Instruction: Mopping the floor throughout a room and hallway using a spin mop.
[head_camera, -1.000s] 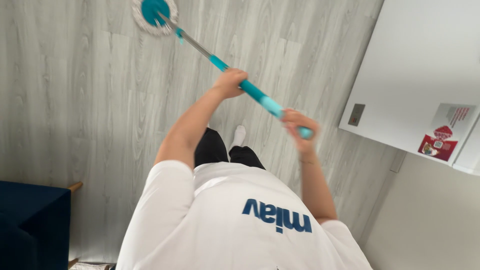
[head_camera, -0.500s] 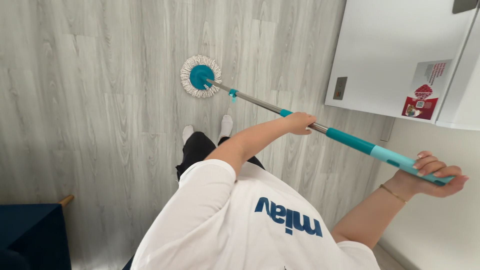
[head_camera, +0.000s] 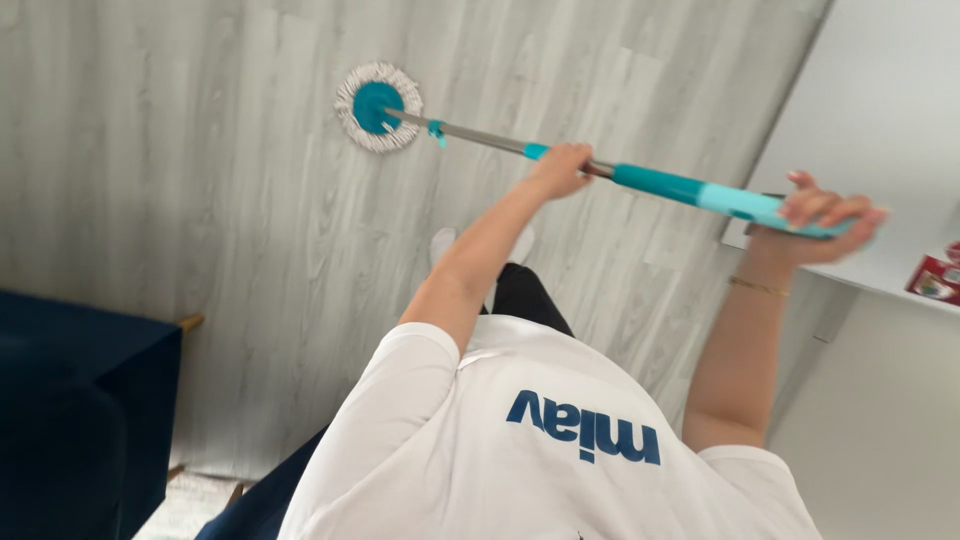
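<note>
Left hand: wrapped around the mop handle where the bare metal meets the teal sleeve; fingers closed on the pole, knuckles up, arm stretched out from the shoulder.
Right hand: at the near end of the handle, on the pale turquoise grip; fingers curled over the top and clamped on it, slightly blurred — thumb cannot be made out. A thin bracelet sits on the wrist.
Mop handle: runs from the right, near the right hand, slanting up and left to the mop head; grey metal at the far part, teal then pale turquoise toward the near end. A small teal clip hangs on the metal part just beside the head.
Mop head: round, white fringe around a teal disc, flat on the floor, far and left of both hands.
Floor: pale grey wood-look boards.
Feet: one white sock shows below the left forearm, near black trouser legs.
Shirt: white, short sleeves, blue lettering across the chest, filling the near edge.
Left side: dark blue upholstered furniture with a wooden leg poking out.
Right side: white cabinet surface — a red-and-white sticker at its edge; pale wall below.
</note>
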